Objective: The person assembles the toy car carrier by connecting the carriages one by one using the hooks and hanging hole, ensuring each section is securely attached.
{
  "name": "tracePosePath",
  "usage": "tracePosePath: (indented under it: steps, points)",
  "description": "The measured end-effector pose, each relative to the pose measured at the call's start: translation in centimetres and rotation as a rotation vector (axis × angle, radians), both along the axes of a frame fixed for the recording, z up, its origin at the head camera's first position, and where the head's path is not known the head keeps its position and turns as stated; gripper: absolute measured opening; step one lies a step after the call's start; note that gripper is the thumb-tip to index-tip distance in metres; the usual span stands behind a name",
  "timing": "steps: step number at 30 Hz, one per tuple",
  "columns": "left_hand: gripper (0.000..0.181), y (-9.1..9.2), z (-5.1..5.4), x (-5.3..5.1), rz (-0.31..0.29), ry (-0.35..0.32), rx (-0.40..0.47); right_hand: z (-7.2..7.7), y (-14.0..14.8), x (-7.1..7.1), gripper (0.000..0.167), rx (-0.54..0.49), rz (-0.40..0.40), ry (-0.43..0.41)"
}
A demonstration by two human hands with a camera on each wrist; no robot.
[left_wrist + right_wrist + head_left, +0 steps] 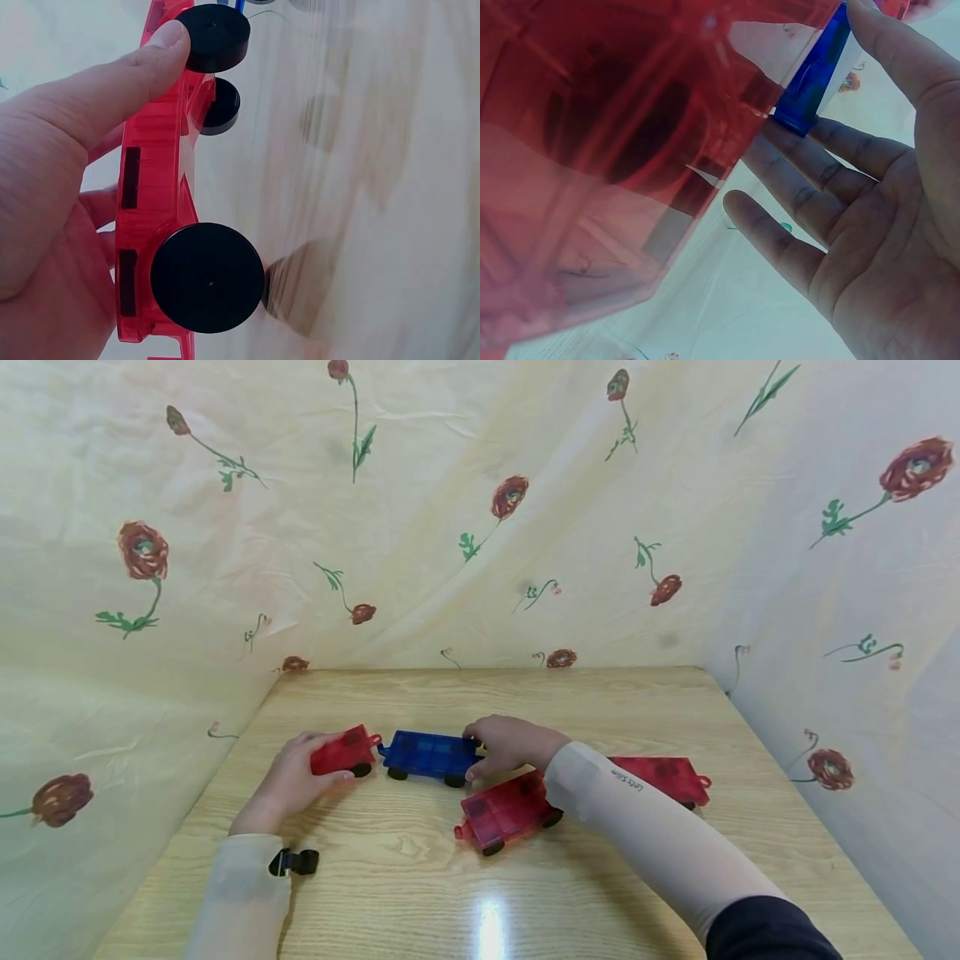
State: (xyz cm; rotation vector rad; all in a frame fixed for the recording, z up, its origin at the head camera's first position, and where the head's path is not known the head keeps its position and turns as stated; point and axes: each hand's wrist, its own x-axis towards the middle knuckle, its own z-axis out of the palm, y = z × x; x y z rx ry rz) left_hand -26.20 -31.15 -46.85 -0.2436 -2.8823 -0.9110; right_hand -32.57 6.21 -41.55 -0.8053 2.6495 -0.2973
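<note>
My left hand grips a red translucent wagon at the left of the wooden table. In the left wrist view the thumb of that hand lies along the side of the red wagon, above black wheels. To its right stands a blue wagon, its hook close to the red one's loop; whether they touch I cannot tell. My right hand holds the blue wagon's right end; in the right wrist view, thumb and fingers of the hand lie around the blue end.
A second red wagon stands just below my right hand and fills the left of the right wrist view. Another red wagon is partly hidden behind my right forearm. Flowered cloth hangs behind and beside the wooden table.
</note>
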Motion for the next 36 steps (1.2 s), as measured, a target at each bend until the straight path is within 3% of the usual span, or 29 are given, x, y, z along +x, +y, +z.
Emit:
tracePosePath:
  steps: [16, 26, 36]
  points:
    - [0.074, 0.72, 0.03, 0.01, -0.023, -0.007, -0.004, -0.1, 0.14, -0.08, 0.077, -0.01, 0.016, -0.003]
    - [0.077, 0.76, -0.56, 0.06, -0.019, -0.03, -0.018, -0.08, 0.16, 0.15, 0.077, -0.007, 0.0, -0.026]
    - [0.075, 0.57, -0.26, 0.02, -0.009, -0.017, -0.029, 0.25, 0.13, 0.17, 0.077, -0.019, -0.004, -0.035]
